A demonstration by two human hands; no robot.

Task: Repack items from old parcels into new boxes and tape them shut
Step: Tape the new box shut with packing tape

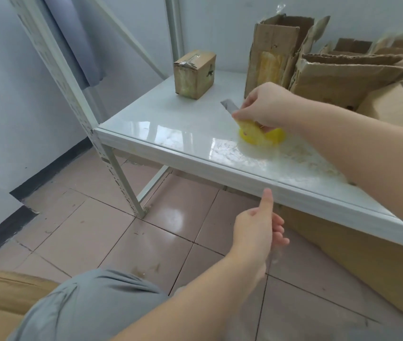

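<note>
Head camera: the right hand gripped a yellow knife, blade out, on the white table. The left hand hung below the table edge, thumb up, fingers relaxed. A small taped box stood at the far corner, near torn boxes

- One view: your head cam, wide-angle, looking forward and down from above your lap.
- Your grey-clad knee fills the bottom edge, so the lens sits close over your body.
- The table runs diagonally across the frame, its left front corner left of centre. Tiled floor shows below it and the wall behind.
- Working range is near: the right grip on the yellow cutter sits just above centre. The left grip is lower, at the table's front edge.
- Torn boxes mark the far upper right.
</note>
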